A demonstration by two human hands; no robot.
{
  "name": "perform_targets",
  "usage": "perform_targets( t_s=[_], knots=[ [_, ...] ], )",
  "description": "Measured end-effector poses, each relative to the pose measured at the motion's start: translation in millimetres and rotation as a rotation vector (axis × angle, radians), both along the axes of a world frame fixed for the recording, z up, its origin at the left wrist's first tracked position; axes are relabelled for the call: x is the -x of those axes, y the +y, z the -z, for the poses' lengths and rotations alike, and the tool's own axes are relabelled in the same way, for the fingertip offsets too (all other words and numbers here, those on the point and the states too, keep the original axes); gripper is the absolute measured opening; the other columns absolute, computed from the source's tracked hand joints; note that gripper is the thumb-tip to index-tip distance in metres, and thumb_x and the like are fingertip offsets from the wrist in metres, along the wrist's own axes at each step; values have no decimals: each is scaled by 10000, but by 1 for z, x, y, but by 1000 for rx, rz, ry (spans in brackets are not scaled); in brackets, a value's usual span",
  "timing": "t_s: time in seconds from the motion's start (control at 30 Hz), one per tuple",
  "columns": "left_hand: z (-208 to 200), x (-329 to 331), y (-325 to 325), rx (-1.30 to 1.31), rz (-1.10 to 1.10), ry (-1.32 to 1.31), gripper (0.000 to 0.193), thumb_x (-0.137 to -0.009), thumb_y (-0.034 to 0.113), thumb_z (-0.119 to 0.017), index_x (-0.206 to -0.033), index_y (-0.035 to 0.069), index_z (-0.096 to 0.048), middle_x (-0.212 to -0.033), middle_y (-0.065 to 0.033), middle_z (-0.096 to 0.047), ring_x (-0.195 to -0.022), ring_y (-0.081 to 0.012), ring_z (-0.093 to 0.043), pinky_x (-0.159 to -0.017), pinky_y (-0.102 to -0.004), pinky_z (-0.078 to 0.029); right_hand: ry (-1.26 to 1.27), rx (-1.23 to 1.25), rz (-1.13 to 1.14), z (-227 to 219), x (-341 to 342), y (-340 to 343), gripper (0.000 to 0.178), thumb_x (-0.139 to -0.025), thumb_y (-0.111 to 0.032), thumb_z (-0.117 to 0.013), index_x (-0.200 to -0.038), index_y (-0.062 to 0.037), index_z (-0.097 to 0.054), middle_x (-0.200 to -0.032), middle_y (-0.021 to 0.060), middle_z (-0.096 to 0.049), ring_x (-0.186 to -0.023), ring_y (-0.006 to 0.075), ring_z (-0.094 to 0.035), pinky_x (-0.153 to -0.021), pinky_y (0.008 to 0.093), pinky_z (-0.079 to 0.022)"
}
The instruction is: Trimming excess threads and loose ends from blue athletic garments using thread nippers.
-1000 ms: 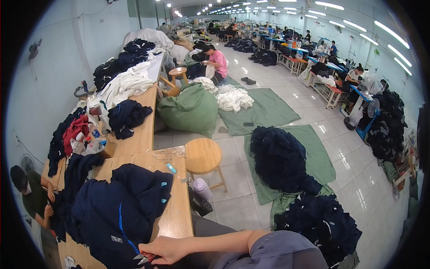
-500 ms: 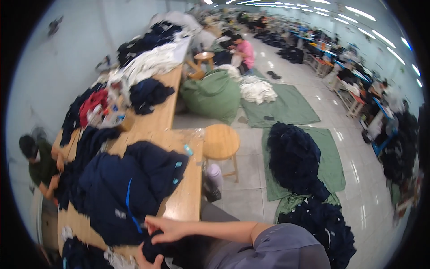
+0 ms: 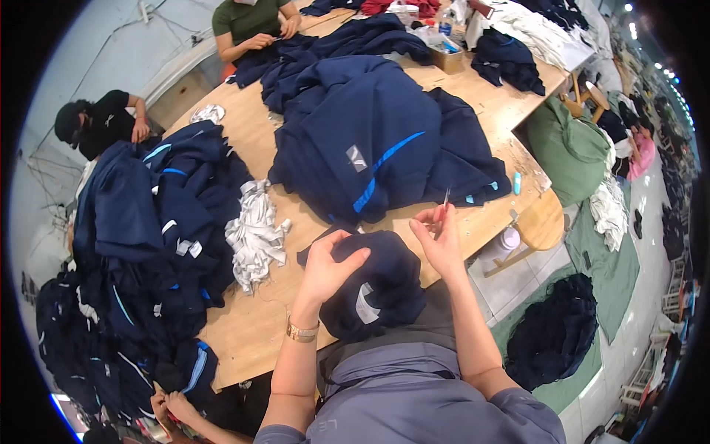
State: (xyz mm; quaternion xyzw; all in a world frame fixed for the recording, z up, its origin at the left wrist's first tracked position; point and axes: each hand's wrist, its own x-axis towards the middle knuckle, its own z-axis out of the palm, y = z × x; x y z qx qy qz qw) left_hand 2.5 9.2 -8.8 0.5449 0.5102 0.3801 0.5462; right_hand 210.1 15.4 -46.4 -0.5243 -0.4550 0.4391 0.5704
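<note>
Beside the wooden table (image 3: 248, 322), the left hand (image 3: 325, 268) is touching a soft-looking navy garment (image 3: 394, 270), grip unclear, probably best held by its edge; the right hand (image 3: 441, 244) is pinching red-handled snips (image 3: 444, 210).

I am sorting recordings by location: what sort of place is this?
Probably a garment workshop: dark blue garments heaped on a wooden table, dark cloth piled on green sheeting, and a co-worker beside garments.

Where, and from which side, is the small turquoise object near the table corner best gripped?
Probably pinch the turquoise object across its middle, coming over the table from the near side: it is slim, its narrow end faces that side, and the navy cloth lies close on its left.
</note>
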Motion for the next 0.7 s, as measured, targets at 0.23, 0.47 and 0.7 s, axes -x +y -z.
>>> perform_targets(
  t_s=[0.23,0.47,0.7],
  knots=[
    [-5,-2,0,98,85,-125,181,-762,90,-694,-880,1,-590,-803,0,-612,-731,-56,-539,-672,-201,-447,91,-185,-307,-20,25,-1,316,-776,-40,-646,-962,-38,-391,-938,81,-564,-883,139,-526,-797,272,-419],
    [3,-3,-3,-52,-13,-86,219,-757,117,-725,-883,7,-583,-811,0,-612,-756,-64,-538,-691,-200,-441,-37,-93,-440,-28,24,-10,358,-771,-41,-653,-995,-28,-375,-934,92,-553,-868,158,-545,-770,278,-439],
    [11,-2,-4,17,-44,-220,220,-742,69,-732,-853,40,-545,-800,5,-595,-743,-50,-521,-661,-195,-431,-289,-147,-325,-37,32,-16,357,-745,-12,-655,-981,-33,-387,-908,95,-532,-836,183,-523,-748,289,-433]
  ],
)
